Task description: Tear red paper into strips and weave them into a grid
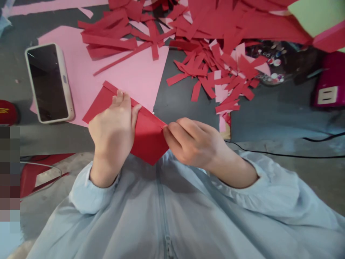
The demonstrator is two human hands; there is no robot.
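Observation:
A sheet of red paper (149, 138) lies tilted at the table's front edge, with a narrow fold along its far long side. Across its left part rests my left hand (113, 120), fingers bent over the folded edge and thumb against the paper, holding it. My right hand (192, 142) is closed in a pinch on the right end of the fold. The underside of the paper and some of my fingertips are hidden. Beneath the far left of the red paper is a sheet of pink paper (140, 79).
A phone in a white case (50, 82) lies at the left. Red paper strips (199, 64) and pink scraps spread over the back. Larger red paper (258, 21) and a green pad (318, 16) are at the back right, near small round beads (275, 63). A black cable (272, 154) runs at the right.

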